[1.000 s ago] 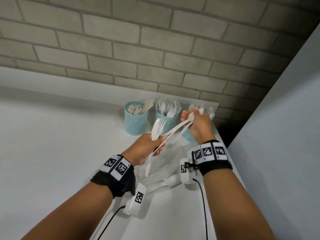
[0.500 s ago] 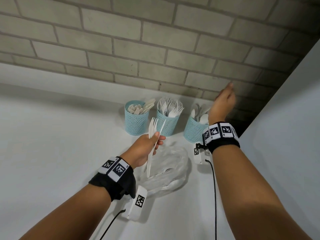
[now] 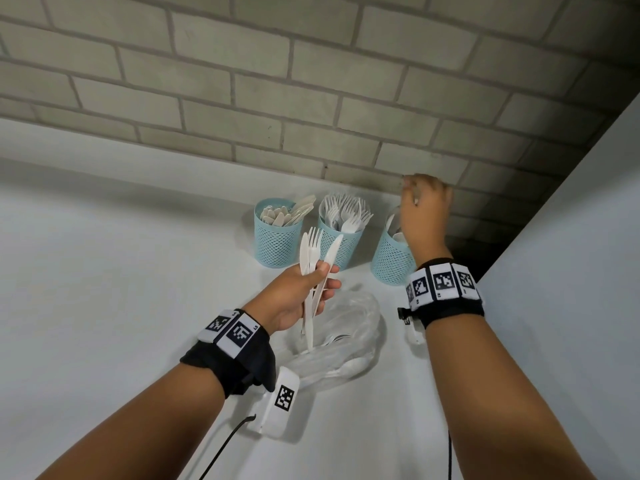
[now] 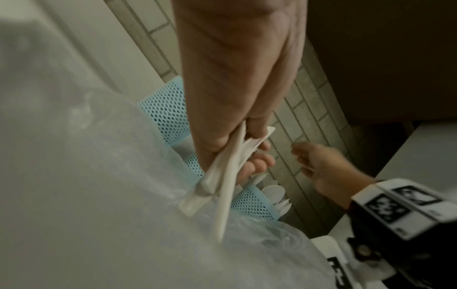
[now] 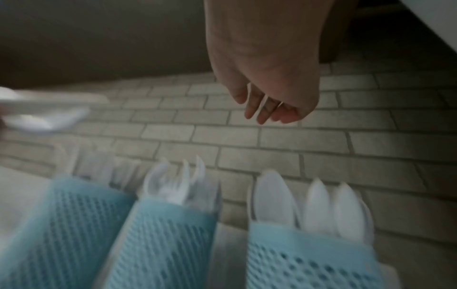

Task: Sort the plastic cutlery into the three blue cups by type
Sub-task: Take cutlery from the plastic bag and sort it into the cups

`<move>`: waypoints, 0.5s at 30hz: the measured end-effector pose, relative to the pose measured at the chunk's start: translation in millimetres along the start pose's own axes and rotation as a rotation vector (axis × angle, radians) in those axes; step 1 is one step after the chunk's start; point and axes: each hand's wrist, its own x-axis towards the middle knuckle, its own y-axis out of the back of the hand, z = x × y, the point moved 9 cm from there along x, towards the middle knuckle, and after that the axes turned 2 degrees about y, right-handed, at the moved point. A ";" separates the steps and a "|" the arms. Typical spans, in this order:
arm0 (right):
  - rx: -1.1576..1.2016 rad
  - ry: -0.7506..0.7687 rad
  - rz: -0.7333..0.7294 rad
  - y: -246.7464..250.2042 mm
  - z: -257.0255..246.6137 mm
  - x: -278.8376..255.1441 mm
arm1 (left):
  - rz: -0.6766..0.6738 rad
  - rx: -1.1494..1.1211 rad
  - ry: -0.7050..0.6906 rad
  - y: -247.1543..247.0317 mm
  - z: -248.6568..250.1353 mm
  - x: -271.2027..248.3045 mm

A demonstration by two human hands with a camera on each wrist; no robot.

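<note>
Right hand (image 3: 424,216) dropped over spoon cup (image 3: 391,261), wrist cam: fingers (image 5: 262,109) empty

Three mesh cups stood in a row at the table's (image 3: 104,306) far edge, close under the brick wall (image 3: 311,98): knife cup (image 3: 277,242), fork cup (image 3: 341,245), spoon cup (image 3: 389,261). Narrow gaps lay between them; utensils bristled above each rim. The right hand (image 3: 424,216) hung over the spoon cup, covering part of its mouth. The left hand (image 3: 301,292) with its held cutlery (image 3: 313,268) stood before the fork cup. A clear bag (image 3: 360,327) lay just in front of the cups. A white panel (image 3: 571,271) closed the right side. Bare table spread wide to the left.
</note>
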 end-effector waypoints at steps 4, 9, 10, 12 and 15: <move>0.424 -0.080 -0.118 5.6 -40.8 -23.5 | -0.024 -0.028 0.007 0.3 0.4 -2.1; 0.343 -0.186 -0.786 -43.5 -59.2 -78.1 | -0.079 -0.052 0.010 -4.7 1.8 -4.7; 0.329 -0.185 -0.861 -51.1 -61.1 -87.9 | -0.089 -0.054 0.017 -5.5 1.6 -5.3; 0.373 -0.188 -0.893 -59.3 -64.5 -99.2 | -0.113 -0.049 0.029 -6.6 0.9 -6.4; 0.552 -0.331 -0.823 -63.7 -59.1 -106.0 | -0.147 -0.058 0.043 -6.7 0.0 -8.2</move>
